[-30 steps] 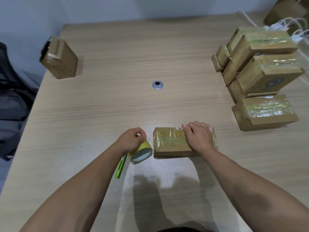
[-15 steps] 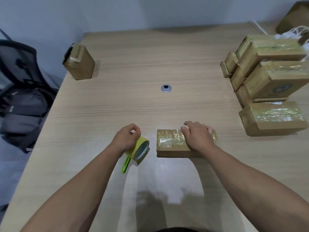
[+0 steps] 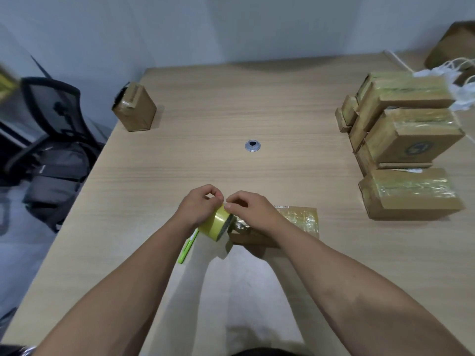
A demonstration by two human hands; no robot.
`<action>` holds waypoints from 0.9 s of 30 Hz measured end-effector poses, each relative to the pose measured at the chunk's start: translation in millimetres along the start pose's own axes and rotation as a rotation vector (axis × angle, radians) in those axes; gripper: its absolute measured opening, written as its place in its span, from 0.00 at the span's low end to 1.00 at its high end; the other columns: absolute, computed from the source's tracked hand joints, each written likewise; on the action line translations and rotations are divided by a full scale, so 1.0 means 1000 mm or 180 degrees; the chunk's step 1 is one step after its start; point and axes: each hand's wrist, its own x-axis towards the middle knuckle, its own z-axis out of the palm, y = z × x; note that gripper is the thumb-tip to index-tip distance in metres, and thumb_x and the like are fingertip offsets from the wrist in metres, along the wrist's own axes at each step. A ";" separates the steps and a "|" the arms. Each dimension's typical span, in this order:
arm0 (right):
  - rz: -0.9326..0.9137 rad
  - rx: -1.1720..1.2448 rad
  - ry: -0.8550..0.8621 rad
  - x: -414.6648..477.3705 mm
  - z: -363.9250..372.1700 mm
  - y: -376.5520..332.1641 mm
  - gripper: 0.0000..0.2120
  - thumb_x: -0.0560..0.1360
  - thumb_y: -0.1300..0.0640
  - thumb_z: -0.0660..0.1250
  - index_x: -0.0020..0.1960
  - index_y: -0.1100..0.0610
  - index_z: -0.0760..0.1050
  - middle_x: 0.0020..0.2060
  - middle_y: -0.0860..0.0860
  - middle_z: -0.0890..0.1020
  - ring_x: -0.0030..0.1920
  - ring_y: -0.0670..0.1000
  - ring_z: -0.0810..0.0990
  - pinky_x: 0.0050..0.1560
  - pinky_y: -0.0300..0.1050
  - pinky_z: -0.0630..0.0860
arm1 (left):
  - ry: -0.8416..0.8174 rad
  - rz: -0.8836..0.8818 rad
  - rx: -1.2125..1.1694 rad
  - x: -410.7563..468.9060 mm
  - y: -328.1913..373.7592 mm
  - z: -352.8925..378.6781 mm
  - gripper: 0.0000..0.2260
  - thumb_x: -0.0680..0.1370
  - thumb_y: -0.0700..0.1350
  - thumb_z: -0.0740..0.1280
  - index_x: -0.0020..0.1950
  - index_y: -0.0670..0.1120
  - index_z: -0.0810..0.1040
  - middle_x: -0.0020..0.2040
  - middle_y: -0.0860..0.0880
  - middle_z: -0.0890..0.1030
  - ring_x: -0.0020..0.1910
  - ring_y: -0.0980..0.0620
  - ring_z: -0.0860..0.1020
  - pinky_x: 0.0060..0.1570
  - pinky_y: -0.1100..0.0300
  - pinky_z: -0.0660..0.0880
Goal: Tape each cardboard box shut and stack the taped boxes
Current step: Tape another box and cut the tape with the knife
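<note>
Standing by the light wood-grain table (image 3: 282, 111), I take its round metal grommet (image 3: 253, 145) as the marker.

On the near side of the grommet, 2 bare hands meet over 1 yellow tape roll (image 3: 215, 225) with a dark core. The left hand (image 3: 198, 209) has its fingers curled round the roll and holds it tilted just above the tabletop. The right hand (image 3: 253, 211) pinches at the roll's upper rim with thumb and forefinger. I cannot tell whether a loose tape end sits between them.

Just right of the roll, also nearer than the grommet, 1 flat brown cardboard box (image 3: 300, 218) lies on the table, its top glossy with tape and partly hidden by the right wrist. 1 bright green pen-shaped tool (image 3: 187, 250) lies under the left wrist, beside the roll.

Left of the grommet and farther back, 1 brown cardboard box standing on end (image 3: 136, 111) sits near the table edge, closed with clear tape.

Well to the right of the grommet is a stack of taped cardboard boxes (image 3: 411, 137). I count at least 5, with 1 low taped box (image 3: 411, 196) at its near end. All the boxes are closed, so their contents are hidden.

Off the table, far left of the grommet, 1 black mesh chair (image 3: 51, 98) holds 1 grey backpack (image 3: 56, 176). Beyond the stack is 1 brown paper bag (image 3: 455, 44) with white cord handles.
</note>
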 end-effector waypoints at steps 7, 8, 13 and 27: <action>0.0016 0.0339 0.0390 0.000 0.003 0.003 0.05 0.78 0.54 0.69 0.44 0.52 0.81 0.39 0.45 0.81 0.40 0.45 0.77 0.42 0.41 0.70 | -0.0145 -0.0151 -0.0375 -0.010 0.003 0.009 0.07 0.79 0.43 0.67 0.42 0.50 0.80 0.37 0.48 0.78 0.34 0.50 0.72 0.31 0.61 0.67; 0.0031 0.0342 0.0438 0.000 0.002 0.004 0.06 0.78 0.55 0.69 0.43 0.52 0.80 0.37 0.45 0.80 0.40 0.45 0.76 0.41 0.41 0.69 | -0.0195 -0.0182 -0.0478 -0.012 0.003 0.009 0.07 0.80 0.43 0.66 0.43 0.50 0.81 0.39 0.48 0.78 0.35 0.50 0.73 0.31 0.61 0.69; -0.0006 0.0309 0.0331 0.006 -0.005 0.007 0.07 0.79 0.55 0.67 0.43 0.52 0.80 0.37 0.45 0.79 0.39 0.45 0.74 0.41 0.42 0.69 | -0.0075 -0.0124 -0.0618 -0.017 -0.002 0.008 0.15 0.80 0.35 0.61 0.51 0.50 0.84 0.41 0.48 0.83 0.38 0.51 0.78 0.36 0.60 0.75; 0.0096 0.0008 0.0052 0.018 0.034 0.002 0.06 0.79 0.55 0.68 0.44 0.53 0.81 0.42 0.49 0.82 0.40 0.46 0.77 0.37 0.31 0.70 | -0.0389 0.0182 0.0258 -0.007 -0.057 -0.017 0.08 0.79 0.38 0.68 0.46 0.50 0.83 0.44 0.48 0.85 0.41 0.53 0.78 0.44 0.56 0.72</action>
